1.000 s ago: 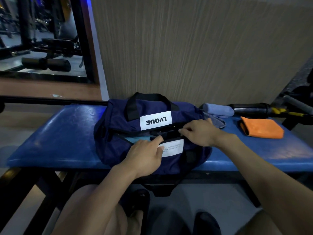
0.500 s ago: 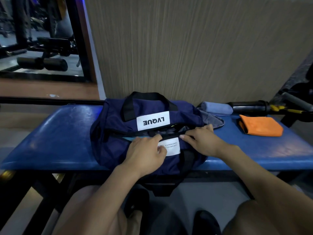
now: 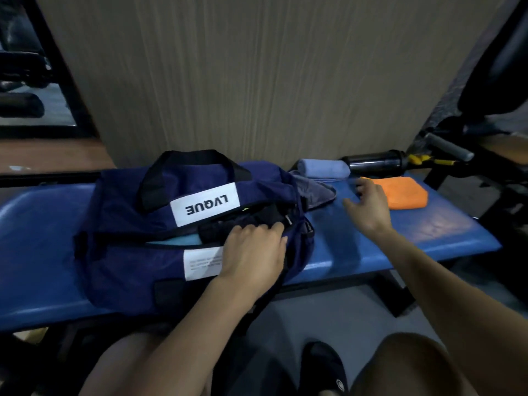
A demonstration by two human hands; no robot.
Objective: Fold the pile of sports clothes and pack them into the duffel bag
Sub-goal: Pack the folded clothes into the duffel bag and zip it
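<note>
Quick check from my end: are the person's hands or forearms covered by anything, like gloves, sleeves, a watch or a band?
Nothing shows on either. The left hand and right hand are bare, without gloves or rings, and both forearms are uncovered to the frame's edge: no sleeve, watch or band.

Your left hand [image 3: 253, 250] rests on the navy duffel bag [image 3: 137, 247] by its open zipper, fingers curled at the edge. Your right hand [image 3: 368, 205] hovers, fingers spread, over the blue bench [image 3: 414, 232] beside the folded orange towel [image 3: 403, 192].

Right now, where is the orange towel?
In the head view, the folded orange towel lies on the blue bench, right of the duffel bag, just past the reaching right hand and near the black bottle.
</note>
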